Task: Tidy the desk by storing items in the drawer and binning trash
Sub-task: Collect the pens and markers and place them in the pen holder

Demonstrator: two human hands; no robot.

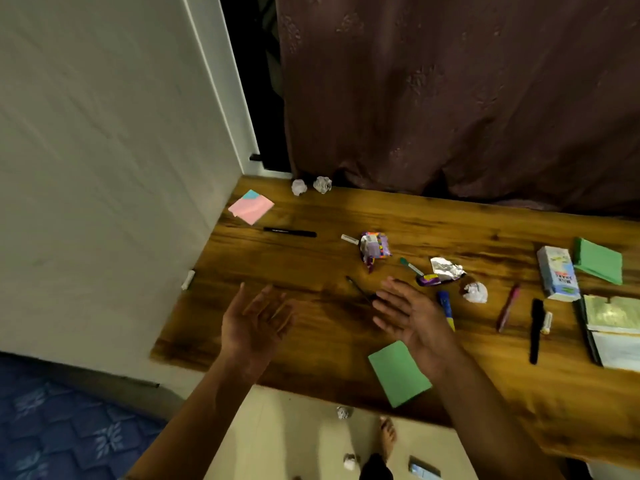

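My left hand and my right hand hover palms up and empty over the wooden desk, fingers spread. Ahead of my right hand lie a crumpled purple wrapper, a silver foil wrapper and a white paper ball. A thin black pen lies just left of my right fingers. A blue glue stick shows behind my right thumb. A green sticky pad lies under my right wrist. Two paper balls sit at the desk's back edge.
A pink sticky pad and black marker lie at the back left. To the right are a red pen, black comb, small carton, green pad and notebooks. Paper balls lie on the floor below.
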